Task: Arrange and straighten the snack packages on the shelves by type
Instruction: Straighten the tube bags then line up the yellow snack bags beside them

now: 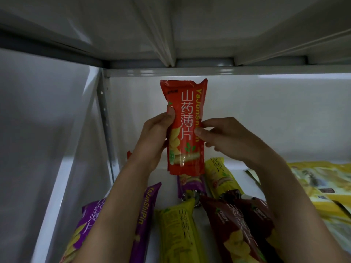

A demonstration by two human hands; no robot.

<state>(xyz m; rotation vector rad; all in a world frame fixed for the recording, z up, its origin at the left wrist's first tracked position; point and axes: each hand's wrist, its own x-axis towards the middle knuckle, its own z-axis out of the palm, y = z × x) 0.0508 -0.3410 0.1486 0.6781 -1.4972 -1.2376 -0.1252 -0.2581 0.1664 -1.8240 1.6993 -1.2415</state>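
The red snack package (183, 126) is held upright at frame centre above the shelf (171, 188), gripped on its edges by the left hand (154, 141) and right hand (226, 137), apparently for straightening before placement among the purple packages (144, 211) and yellow packages (178, 230) below.

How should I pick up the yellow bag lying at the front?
Grip the yellow bag across its narrow middle, coming from above. It lies flat and long on the shelf, with open shelf beside it on the right for your fingers.
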